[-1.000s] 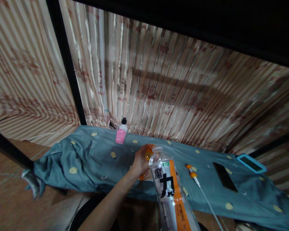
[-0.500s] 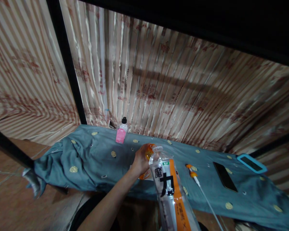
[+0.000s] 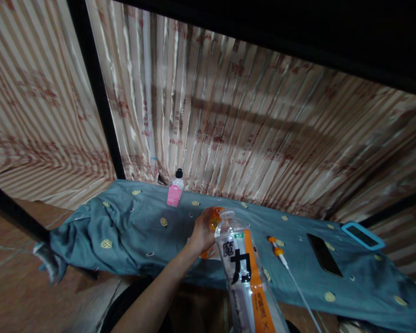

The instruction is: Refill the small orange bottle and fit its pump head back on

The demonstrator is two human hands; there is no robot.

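The clear bottle [image 3: 245,277] slants, neck away and leftward, partly hiding the orange bottle [image 3: 214,224] the left hand [image 3: 203,231] grips — right hand unseen; a dark phone [image 3: 324,254] lies right of the clear bottle.

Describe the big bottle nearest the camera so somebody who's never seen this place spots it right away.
Find the blue-green pineapple-print cloth below the striped curtain. In front of its middle, just right of the left hand in the picture, a clear bottle slants up from the bottom edge. Its silver-and-orange label with bold black writing sets it apart from the pink-labelled bottle farther back.
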